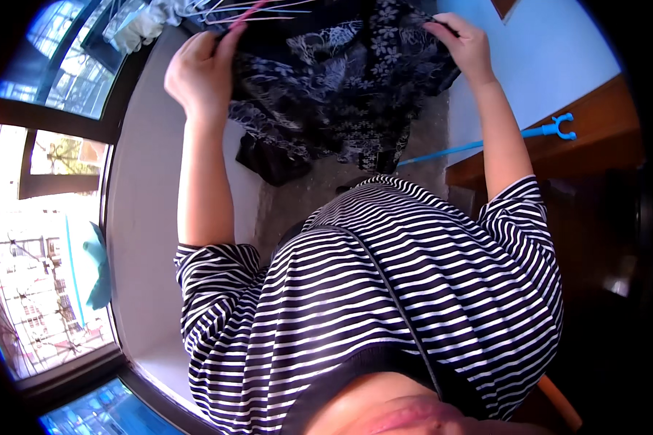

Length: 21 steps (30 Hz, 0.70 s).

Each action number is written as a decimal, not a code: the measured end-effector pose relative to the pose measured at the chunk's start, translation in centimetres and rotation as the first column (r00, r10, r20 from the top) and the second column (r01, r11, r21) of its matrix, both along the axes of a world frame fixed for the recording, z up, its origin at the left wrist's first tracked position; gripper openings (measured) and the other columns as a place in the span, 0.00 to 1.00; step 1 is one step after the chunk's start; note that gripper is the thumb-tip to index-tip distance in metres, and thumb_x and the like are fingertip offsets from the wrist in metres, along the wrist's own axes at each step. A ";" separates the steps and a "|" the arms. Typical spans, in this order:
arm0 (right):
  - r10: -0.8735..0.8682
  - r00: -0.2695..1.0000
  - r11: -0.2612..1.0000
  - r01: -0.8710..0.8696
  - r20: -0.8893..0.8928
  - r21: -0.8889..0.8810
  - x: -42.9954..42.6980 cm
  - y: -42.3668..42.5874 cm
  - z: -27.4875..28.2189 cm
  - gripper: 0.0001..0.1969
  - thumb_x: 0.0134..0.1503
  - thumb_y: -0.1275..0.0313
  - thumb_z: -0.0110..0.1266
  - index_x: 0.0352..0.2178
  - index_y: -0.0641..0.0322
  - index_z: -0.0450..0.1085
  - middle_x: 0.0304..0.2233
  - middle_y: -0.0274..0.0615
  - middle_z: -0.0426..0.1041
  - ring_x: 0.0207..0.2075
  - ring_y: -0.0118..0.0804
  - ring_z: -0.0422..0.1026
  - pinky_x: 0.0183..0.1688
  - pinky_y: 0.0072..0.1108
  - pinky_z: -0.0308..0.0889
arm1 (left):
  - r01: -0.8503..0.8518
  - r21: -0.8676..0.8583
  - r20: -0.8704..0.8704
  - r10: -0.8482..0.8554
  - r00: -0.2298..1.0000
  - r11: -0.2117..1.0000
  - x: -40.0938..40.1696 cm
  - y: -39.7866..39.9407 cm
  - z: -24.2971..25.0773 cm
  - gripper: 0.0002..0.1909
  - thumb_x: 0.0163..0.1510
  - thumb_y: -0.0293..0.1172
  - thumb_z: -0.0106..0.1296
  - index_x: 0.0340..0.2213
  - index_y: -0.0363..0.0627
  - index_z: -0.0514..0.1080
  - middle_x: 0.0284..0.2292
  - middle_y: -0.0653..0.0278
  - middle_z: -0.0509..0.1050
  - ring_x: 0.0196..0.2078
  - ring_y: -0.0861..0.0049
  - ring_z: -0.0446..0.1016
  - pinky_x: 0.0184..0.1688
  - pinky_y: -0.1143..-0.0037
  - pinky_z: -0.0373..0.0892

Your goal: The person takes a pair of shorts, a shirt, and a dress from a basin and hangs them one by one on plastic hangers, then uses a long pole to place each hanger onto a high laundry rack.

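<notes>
A black garment with a white floral pattern (337, 92) hangs spread between my two hands at the top of the view. My left hand (201, 70) pinches it at its left side, and a pink hanger (247, 13) shows at the thumb; whether the hand also grips that hanger I cannot tell. At the garment's upper right edge, my right hand (465, 46) has its cloth between thumb and fingers. Several thin hangers (266, 19), pale and pink, overlap the garment's top left. Its lower edge hangs above the floor.
On the right a blue pole with a forked end (560, 128) slants past wooden furniture (604, 125). A dark bag or cloth (272, 160) lies low beside the left wall (147, 190). Barred windows (38, 261) line the left. Pale cloth (136, 32) hangs at the upper left.
</notes>
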State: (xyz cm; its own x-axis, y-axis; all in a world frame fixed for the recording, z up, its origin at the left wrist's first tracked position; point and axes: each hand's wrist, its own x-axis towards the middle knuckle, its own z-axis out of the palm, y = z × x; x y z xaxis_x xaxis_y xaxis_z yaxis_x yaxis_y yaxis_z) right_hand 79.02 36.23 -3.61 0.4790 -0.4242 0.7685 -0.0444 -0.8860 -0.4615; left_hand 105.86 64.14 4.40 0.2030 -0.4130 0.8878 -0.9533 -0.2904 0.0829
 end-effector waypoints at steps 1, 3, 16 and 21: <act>-0.072 0.997 0.995 0.075 -0.041 0.063 -1.6 -1.2 -0.4 0.10 0.57 0.69 0.49 0.36 0.66 0.71 0.30 0.32 0.75 0.31 0.21 0.70 0.34 0.14 0.64 | -0.010 -0.032 -0.042 0.009 0.999 0.999 -0.1 -0.2 0.2 0.21 0.42 0.43 0.60 0.12 0.42 0.64 0.13 0.63 0.63 0.16 0.67 0.63 0.18 0.74 0.58; 0.043 0.991 0.973 -0.071 0.130 0.219 -3.7 -1.9 -1.7 0.15 0.61 0.63 0.43 0.39 0.62 0.70 0.32 0.31 0.74 0.32 0.23 0.70 0.37 0.17 0.64 | -0.007 -0.076 -0.045 0.004 0.999 0.997 0.6 -0.6 -0.3 0.17 0.41 0.39 0.62 0.13 0.42 0.66 0.14 0.63 0.65 0.16 0.68 0.64 0.18 0.75 0.58; -0.764 0.555 -0.068 0.438 -0.329 0.897 -18.8 -5.2 -26.0 0.51 0.34 0.59 0.69 0.55 0.67 0.48 0.49 0.51 0.62 0.50 0.42 0.63 0.52 0.30 0.58 | -0.167 -0.114 0.169 0.185 0.968 0.979 -3.2 -0.5 2.1 0.18 0.45 0.35 0.59 0.14 0.40 0.63 0.14 0.62 0.63 0.16 0.69 0.62 0.19 0.72 0.60; -0.733 0.644 0.128 0.448 -0.220 0.885 -18.2 -6.7 -26.7 0.21 0.53 0.54 0.51 0.27 0.67 0.67 0.18 0.39 0.70 0.21 0.31 0.70 0.24 0.24 0.65 | -0.128 -0.100 0.148 0.142 0.979 0.987 -6.3 -1.8 4.8 0.17 0.40 0.32 0.61 0.13 0.41 0.63 0.14 0.62 0.62 0.17 0.68 0.63 0.20 0.72 0.59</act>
